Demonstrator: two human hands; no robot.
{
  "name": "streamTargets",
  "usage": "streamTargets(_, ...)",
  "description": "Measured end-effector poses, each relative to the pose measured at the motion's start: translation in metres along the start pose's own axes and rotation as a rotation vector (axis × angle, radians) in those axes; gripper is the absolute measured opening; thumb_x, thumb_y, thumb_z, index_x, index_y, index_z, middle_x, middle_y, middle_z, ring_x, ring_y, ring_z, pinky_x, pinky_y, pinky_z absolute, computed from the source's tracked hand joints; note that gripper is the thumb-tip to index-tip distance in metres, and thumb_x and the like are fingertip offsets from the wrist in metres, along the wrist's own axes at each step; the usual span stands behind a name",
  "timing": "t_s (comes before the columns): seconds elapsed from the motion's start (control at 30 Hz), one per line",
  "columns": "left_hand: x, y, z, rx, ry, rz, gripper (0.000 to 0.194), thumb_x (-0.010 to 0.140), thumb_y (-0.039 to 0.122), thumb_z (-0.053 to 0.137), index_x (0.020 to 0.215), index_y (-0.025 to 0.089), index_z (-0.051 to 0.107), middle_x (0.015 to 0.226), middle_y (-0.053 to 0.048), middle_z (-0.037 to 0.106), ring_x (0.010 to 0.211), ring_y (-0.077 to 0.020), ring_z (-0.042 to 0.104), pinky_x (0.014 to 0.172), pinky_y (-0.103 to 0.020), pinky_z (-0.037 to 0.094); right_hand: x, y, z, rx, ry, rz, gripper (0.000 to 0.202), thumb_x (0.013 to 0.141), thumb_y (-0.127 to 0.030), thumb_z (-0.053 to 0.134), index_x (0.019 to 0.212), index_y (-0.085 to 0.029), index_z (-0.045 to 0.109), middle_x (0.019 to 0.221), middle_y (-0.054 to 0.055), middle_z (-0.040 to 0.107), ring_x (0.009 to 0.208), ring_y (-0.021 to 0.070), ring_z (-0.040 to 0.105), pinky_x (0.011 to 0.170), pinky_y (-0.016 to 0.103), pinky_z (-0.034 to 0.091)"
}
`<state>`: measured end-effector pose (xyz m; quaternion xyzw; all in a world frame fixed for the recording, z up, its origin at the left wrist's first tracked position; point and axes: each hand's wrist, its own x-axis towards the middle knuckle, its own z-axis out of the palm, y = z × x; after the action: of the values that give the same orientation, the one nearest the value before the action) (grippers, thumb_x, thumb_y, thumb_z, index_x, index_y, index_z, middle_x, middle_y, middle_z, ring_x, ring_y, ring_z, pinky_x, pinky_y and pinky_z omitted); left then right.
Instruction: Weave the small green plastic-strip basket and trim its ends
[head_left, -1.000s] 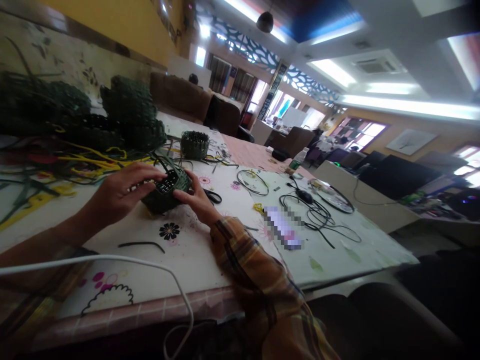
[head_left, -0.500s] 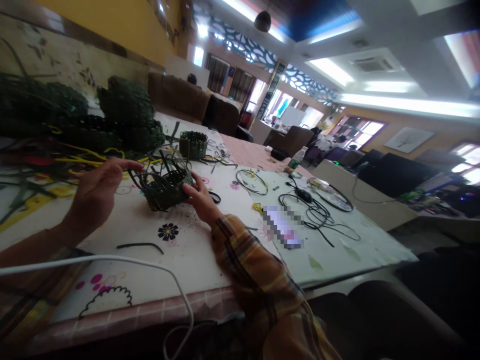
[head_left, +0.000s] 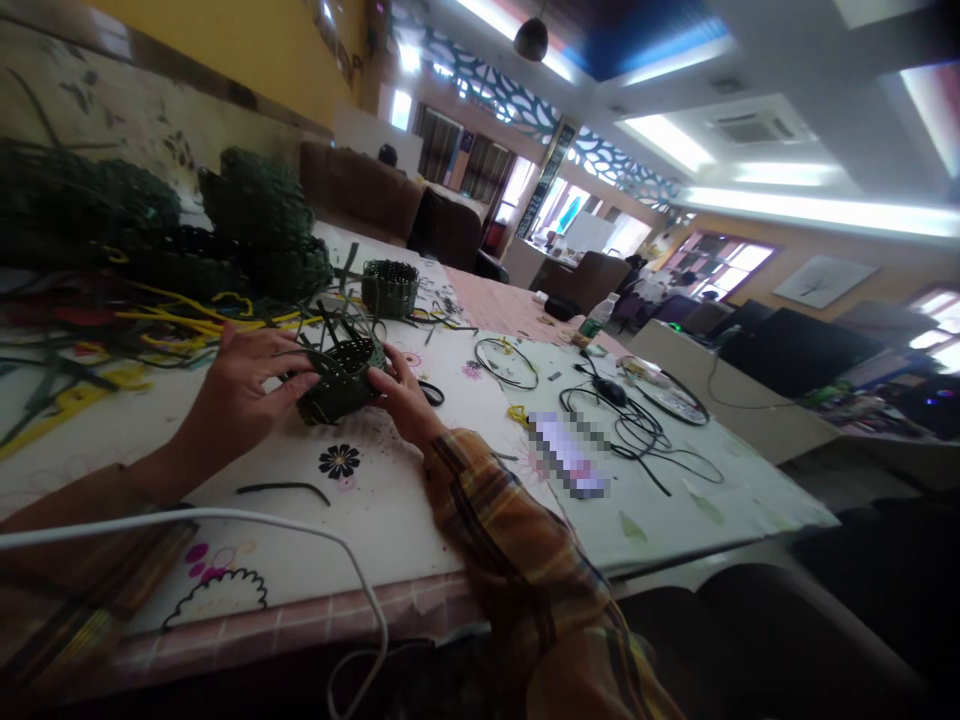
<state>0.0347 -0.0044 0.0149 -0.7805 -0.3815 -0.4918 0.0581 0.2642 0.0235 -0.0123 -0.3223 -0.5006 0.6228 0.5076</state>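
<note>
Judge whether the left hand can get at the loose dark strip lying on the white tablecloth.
Probably yes: the dark strip lies uncovered near the left hand, and the white cable doesn't visibly cross it. That hand would likely have to leave the woven basket.

The woven basket (head_left: 346, 386) hides some fingers of the right hand (head_left: 405, 397). The left and bottom edges cut the white cable (head_left: 262, 517). A mosaic covers the purple object (head_left: 566, 455). The dark green pile (head_left: 67, 210) is blurred.
</note>
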Motion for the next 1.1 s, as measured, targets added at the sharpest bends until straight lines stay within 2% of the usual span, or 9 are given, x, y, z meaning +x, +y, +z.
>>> streamTargets(0.13,-0.005,0.005,0.003,-0.097,0.039,-0.009,0.017,0.098,0.035,0.065,0.095,0.021,0.073,0.107,-0.007,0.075,0.119,-0.0278,0.066,0.109,-0.048,0.049,-0.001,0.002,0.001,0.012,0.001,0.017,0.086,0.066,-0.056,0.089,0.141,-0.035,0.052,0.131,0.003,0.065,0.106,0.0193,0.068,0.073,0.028,0.063)
streamTargets(0.23,-0.005,0.009,0.002,-0.034,0.027,0.063,0.012,0.100,0.030,0.062,0.094,0.024,0.071,0.104,-0.003,0.074,0.114,-0.0245,0.068,0.119,-0.054,0.039,-0.001,0.004,0.003,0.024,0.006,0.035,0.084,0.070,-0.057,0.087,0.142,-0.035,0.051,0.130,0.003,0.066,0.104,0.0188,0.068,0.075,0.029,0.063)
streamTargets(0.37,-0.003,0.012,-0.001,0.101,0.044,0.255,0.012,0.101,0.024,0.061,0.091,0.026,0.067,0.092,0.002,0.074,0.104,-0.0200,0.069,0.128,-0.058,0.025,-0.002,0.006,0.004,0.030,0.006,0.048,0.079,0.072,-0.058,0.084,0.140,-0.035,0.051,0.130,0.002,0.066,0.105,0.0192,0.067,0.076,0.031,0.062)
streamTargets(0.43,-0.003,0.012,-0.001,0.118,0.040,0.327,0.009,0.100,0.021,0.061,0.094,0.026,0.065,0.092,0.003,0.074,0.094,-0.0174,0.069,0.127,-0.055,0.031,-0.002,0.006,0.004,0.034,0.005,0.048,0.076,0.073,-0.058,0.084,0.138,-0.036,0.053,0.131,0.002,0.066,0.106,0.0192,0.067,0.076,0.031,0.062)
streamTargets(0.53,-0.004,0.012,0.001,0.072,0.047,0.337,0.003,0.098,0.024,0.066,0.097,0.025,0.064,0.090,0.002,0.074,0.085,-0.0169,0.069,0.119,-0.048,0.045,-0.003,0.004,0.006,0.047,0.001,0.041,0.070,0.074,-0.057,0.083,0.134,-0.035,0.056,0.130,0.002,0.065,0.109,0.0192,0.066,0.076,0.030,0.062)
streamTargets(0.67,-0.007,0.014,0.004,0.024,0.067,0.255,0.003,0.097,0.023,0.066,0.097,0.025,0.064,0.093,-0.001,0.073,0.093,-0.0205,0.071,0.102,-0.039,0.057,-0.004,0.001,0.010,0.029,0.004,0.058,0.067,0.075,-0.056,0.083,0.133,-0.035,0.056,0.128,0.001,0.066,0.106,0.0184,0.066,0.076,0.030,0.061)
streamTargets(0.77,-0.005,0.017,0.003,0.000,0.040,0.299,0.012,0.096,0.015,0.062,0.098,0.026,0.066,0.103,-0.003,0.074,0.098,-0.0200,0.071,0.093,-0.033,0.059,-0.004,-0.001,0.012,0.023,0.018,0.075,0.066,0.075,-0.056,0.082,0.132,-0.036,0.056,0.126,0.000,0.066,0.102,0.0173,0.066,0.075,0.029,0.061)
streamTargets(0.93,-0.001,0.023,-0.002,0.058,-0.053,0.487,0.027,0.093,0.007,0.052,0.091,0.029,0.067,0.105,-0.003,0.075,0.104,-0.0206,0.070,0.102,-0.037,0.058,-0.004,0.000,0.012,0.019,0.036,0.073,0.064,0.076,-0.055,0.081,0.132,-0.035,0.056,0.125,0.001,0.065,0.103,0.0177,0.066,0.072,0.028,0.060)
streamTargets(1.1,-0.004,0.024,-0.004,-0.086,-0.082,0.368,0.024,0.098,0.009,0.051,0.099,0.027,0.067,0.110,-0.005,0.073,0.106,-0.0180,0.071,0.095,-0.030,0.059,-0.004,-0.001,0.011,0.024,0.019,0.071,0.066,0.075,-0.054,0.082,0.133,-0.036,0.056,0.123,0.001,0.064,0.102,0.0174,0.066,0.072,0.028,0.060)
